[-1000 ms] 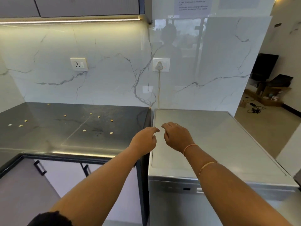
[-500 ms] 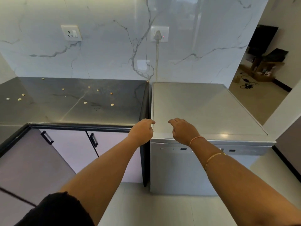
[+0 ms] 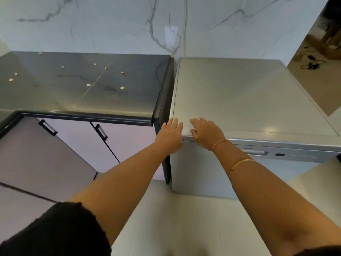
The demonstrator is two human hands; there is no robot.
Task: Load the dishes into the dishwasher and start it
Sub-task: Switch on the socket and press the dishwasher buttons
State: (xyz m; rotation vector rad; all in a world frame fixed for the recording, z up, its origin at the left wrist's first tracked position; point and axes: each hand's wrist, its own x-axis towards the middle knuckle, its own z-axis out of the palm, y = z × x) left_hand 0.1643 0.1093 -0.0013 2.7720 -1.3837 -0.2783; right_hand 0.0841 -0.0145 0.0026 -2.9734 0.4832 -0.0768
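A silver freestanding dishwasher (image 3: 239, 100) stands right of the dark counter, its door closed; a recessed handle and control strip (image 3: 262, 153) run along the top of the door. My left hand (image 3: 170, 134) lies flat at the dishwasher's front left corner, fingers spread. My right hand (image 3: 205, 133) rests palm down on the front edge of the top, fingers apart. Both hands hold nothing. No dishes are in view.
A dark glossy countertop (image 3: 83, 85) with several small pale crumbs adjoins on the left. Below it are pale cabinet doors with black handles (image 3: 100, 131). A marble wall stands behind. Pale floor tiles lie below, and an opening to another room is at the right.
The view has tilted down toward the dishwasher front. Both hands moved from above the top's middle back to its front left edge, and the fingers spread flat.
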